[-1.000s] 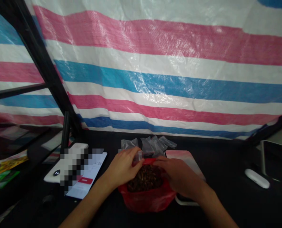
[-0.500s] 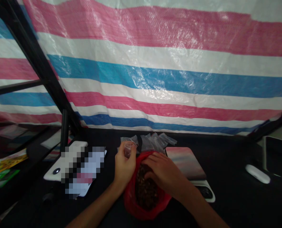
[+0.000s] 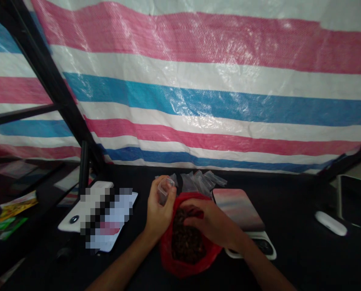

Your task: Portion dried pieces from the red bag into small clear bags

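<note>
Right hand point(image 3: 212, 222) has slid slightly toward 3 o'clock since the last frame, and its fingers now curl over the mouth of the red bag point(image 3: 168, 246); whether they grip the rim or any of the dark brown bits point(image 3: 187, 242) inside, I cannot tell. Left hand point(image 3: 159, 206) stands upright at the bag's 9 o'clock, narrowly pinching a small clear bag point(image 3: 166, 190), its open end up, just beside the red rim.

The red bag lies on the black table point(image 3: 292, 258) between the hands, slumped open, with the bits filling its lower part. Its near edge sits toward the person, while a heap of clear bags point(image 3: 195, 180) lies at 12 o'clock, just past the rim and almost touching the left hand's fingertips.

At 2 o'clock, a pink-grey pad point(image 3: 238, 209) rests on a white-edged tray point(image 3: 267, 252) — near the right wrist, but not touching it. Further out at 3 o'clock are a white case point(image 3: 330, 223) and a phone point(image 3: 355, 201). At 9 o'clock, a white device point(image 3: 74, 219) and a sheet point(image 3: 116, 238) are too blurred to read. Beyond the table's far edge hangs a striped tarp point(image 3: 198, 89), with a black pole point(image 3: 83, 169) at 10 o'clock.
</note>
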### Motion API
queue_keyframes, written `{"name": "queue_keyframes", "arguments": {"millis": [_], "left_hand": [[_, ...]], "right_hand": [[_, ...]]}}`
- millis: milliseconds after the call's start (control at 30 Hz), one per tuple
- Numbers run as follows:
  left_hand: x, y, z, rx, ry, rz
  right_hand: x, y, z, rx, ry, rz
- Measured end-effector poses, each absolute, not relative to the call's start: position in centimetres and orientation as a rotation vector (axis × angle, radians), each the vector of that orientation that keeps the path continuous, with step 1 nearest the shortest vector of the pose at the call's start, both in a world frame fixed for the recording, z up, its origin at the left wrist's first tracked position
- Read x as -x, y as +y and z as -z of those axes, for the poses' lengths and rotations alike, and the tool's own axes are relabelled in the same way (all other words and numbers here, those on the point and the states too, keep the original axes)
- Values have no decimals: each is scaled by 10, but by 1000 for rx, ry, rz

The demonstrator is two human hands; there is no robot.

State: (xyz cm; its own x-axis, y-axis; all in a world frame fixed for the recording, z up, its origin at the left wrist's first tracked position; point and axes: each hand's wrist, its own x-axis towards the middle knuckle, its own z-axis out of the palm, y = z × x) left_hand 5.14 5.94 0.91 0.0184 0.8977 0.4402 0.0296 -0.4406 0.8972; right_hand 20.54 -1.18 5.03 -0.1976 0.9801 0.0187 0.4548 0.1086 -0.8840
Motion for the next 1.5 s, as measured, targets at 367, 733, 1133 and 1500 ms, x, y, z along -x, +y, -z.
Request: {"name": "queue_keyframes", "arguments": {"millis": [367, 733, 1133, 1500], "left_hand": [[-43, 68, 0, -1876, 889, -1330], [-43, 62, 6, -2255, 736, -1044], [-39, 65, -2, -2339, 742, -983], [-38, 66, -5, -2407, 797, -1060]], "right_hand": [[-233, -7, -56, 1069, -1372, -1147], [-215, -14, -39, 1216, -1915, -313], [-212, -11, -32, 1290, -1747, -122], [-213, -10, -40, 1200, -1812, -194]]}}
